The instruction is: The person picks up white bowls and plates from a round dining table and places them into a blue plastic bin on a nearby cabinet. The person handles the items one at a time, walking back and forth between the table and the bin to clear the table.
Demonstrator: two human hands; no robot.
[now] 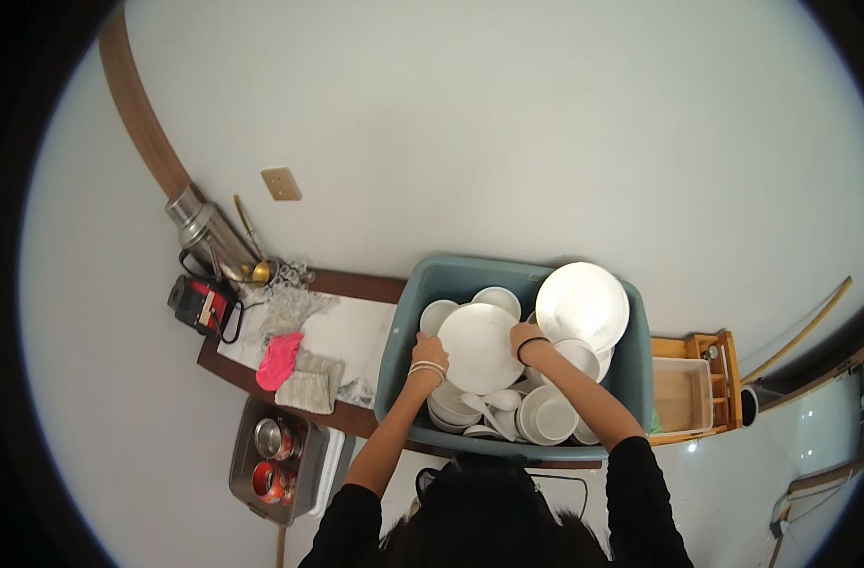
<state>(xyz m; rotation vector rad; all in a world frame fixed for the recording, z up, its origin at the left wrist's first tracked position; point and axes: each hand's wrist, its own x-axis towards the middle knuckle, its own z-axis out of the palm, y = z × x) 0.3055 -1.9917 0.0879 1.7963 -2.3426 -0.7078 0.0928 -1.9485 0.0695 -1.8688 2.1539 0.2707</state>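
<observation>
A white plate (479,347) is held between my two hands over the blue-grey plastic tub (408,327). My left hand (429,353) grips the plate's left edge, fingers closed on it. On the opposite edge my right hand (525,339) is closed too, its fingertips hidden. White bowls (496,300) sit beyond the plate, and more bowls (555,418) lie nearer to me. White spoons (493,414) rest among the near bowls. A stack of larger white plates (581,305) leans at the tub's far right.
Left of the tub, a pink cloth (280,361) and a grey cloth (309,382) lie on the table. A steel thermos (210,232) stands at the far left by a black-and-red device (203,305). A grey bin (252,435) holds cans. Right of the tub is a wooden rack (723,374).
</observation>
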